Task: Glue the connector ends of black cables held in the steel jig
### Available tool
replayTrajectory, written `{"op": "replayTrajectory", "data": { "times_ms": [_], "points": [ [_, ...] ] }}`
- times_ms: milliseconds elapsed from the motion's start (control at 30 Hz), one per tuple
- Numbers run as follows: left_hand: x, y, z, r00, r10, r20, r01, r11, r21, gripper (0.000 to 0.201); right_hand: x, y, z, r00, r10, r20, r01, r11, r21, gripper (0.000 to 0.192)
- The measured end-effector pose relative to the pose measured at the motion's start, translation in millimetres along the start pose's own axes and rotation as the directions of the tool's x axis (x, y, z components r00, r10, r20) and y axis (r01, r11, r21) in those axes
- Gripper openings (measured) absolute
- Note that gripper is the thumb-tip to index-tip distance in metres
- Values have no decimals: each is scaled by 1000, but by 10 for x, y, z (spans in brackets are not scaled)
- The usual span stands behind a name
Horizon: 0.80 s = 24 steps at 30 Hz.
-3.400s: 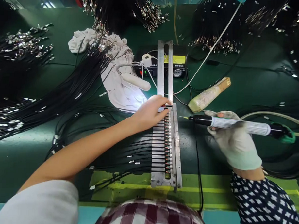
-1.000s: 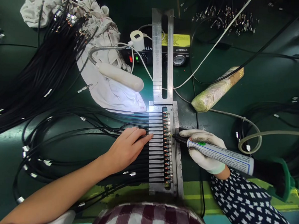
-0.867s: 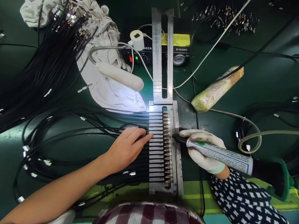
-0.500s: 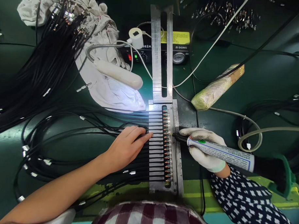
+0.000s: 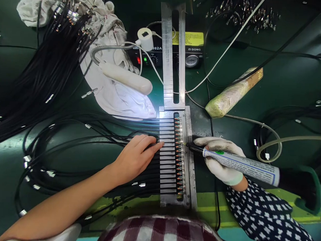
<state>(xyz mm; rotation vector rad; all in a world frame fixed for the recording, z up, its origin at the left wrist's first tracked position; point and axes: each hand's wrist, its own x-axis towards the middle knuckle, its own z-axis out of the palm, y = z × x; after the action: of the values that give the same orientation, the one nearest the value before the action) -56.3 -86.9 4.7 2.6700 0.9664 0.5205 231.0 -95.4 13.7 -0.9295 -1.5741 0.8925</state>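
A slotted metal jig [image 5: 167, 199] lies on the green table [image 5: 282, 86], a row of cable ends [image 5: 179, 160] along its slot. At its left edge, the bare left hand [image 5: 131, 158] lays its fingers over black cables [image 5: 109, 137]; I cannot tell whether they pinch one. From the right, the gloved right hand's [image 5: 223, 170] fingers grasp a white tube [image 5: 243, 166], its black nozzle near the cable ends. Farther off, a lit lamp [image 5: 127, 77] hangs over white cloth [image 5: 108, 94].

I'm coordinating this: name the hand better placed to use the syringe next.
Probably right: the gloved right hand grips the syringe, its tip beside the connectors; the left hand, at the fixture, shows no tool.
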Motion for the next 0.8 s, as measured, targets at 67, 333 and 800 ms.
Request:
{"op": "replayTrajectory", "data": {
  "times_ms": [67, 333, 800],
  "points": [
    [1, -1, -2, 1000, 4, 0, -4, 1000, 0, 32, 9, 6, 9, 1000, 8, 14, -8, 1000, -15, 25],
    [19, 14, -18, 1000, 11, -6, -11, 1000, 2, 31, 16, 11, 10, 999, 30, 23, -29, 999, -35, 26],
    [-5, -2, 6, 1000, -13, -16, 13, 1000, -12, 34, -3, -42, -5, 1000, -13, 27, 13, 1000, -2, 29]
  ]
}}
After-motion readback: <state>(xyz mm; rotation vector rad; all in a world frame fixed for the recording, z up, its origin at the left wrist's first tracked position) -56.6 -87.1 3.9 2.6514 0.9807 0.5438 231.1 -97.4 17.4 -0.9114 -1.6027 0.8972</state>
